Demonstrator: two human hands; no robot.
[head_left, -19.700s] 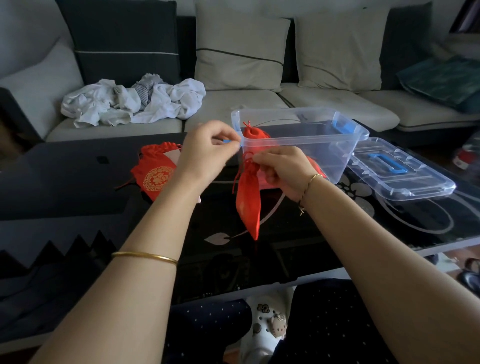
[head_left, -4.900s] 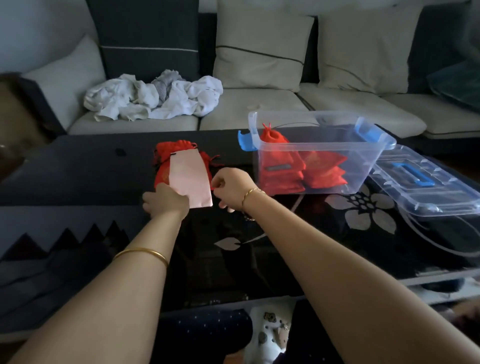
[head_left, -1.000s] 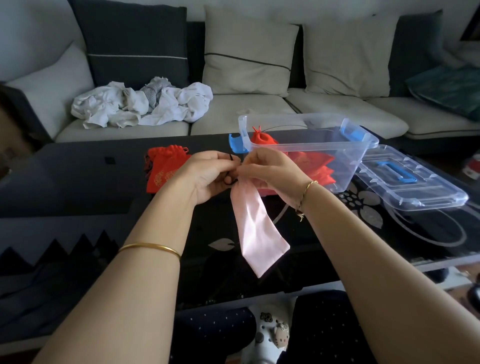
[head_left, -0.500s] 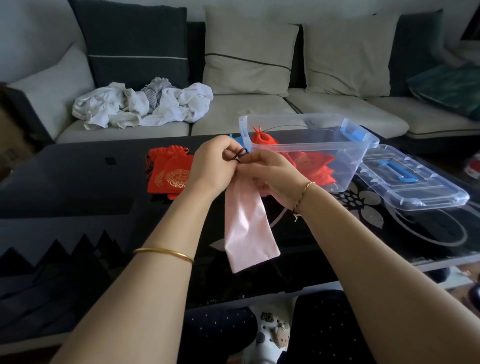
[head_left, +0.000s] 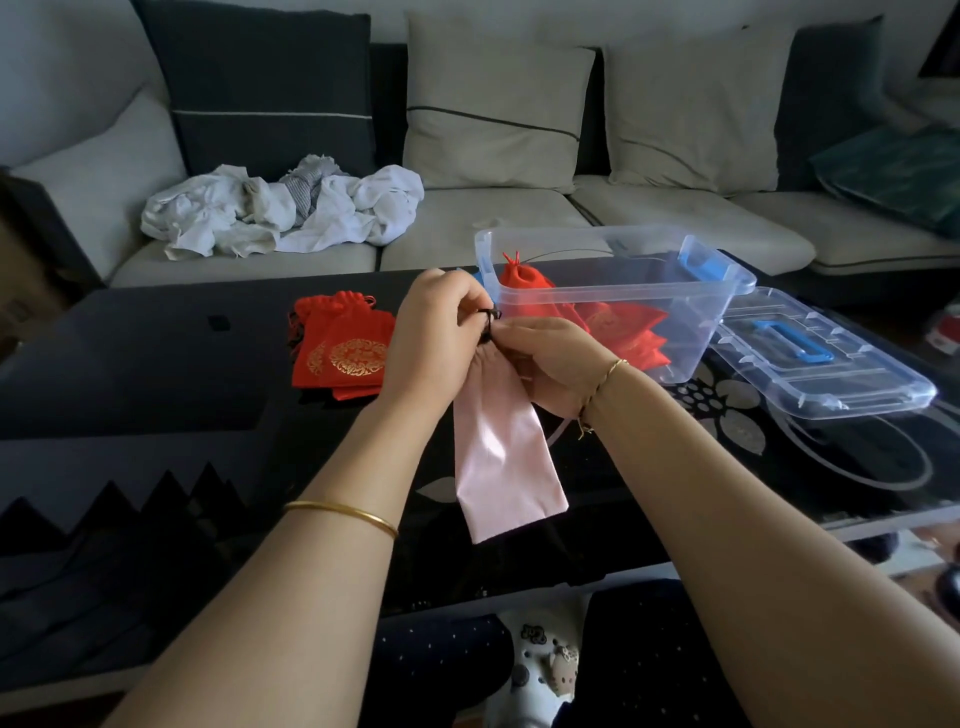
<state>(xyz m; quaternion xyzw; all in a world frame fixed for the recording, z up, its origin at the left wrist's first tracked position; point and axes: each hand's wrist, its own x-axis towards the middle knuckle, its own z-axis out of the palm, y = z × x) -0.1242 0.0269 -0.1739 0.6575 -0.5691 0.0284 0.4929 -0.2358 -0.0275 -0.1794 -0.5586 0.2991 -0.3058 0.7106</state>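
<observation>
— Where's the pouch?
— I see the pink pouch (head_left: 506, 457) hanging neck-up above the table (head_left: 156, 374). My left hand (head_left: 434, 332) pinches its dark cord (head_left: 488, 316), and my right hand (head_left: 550, 364) grips the gathered neck.
— Around it?
— Red pouches (head_left: 343, 348) at nine o'clock, clear box (head_left: 717, 306) at two o'clock.
</observation>
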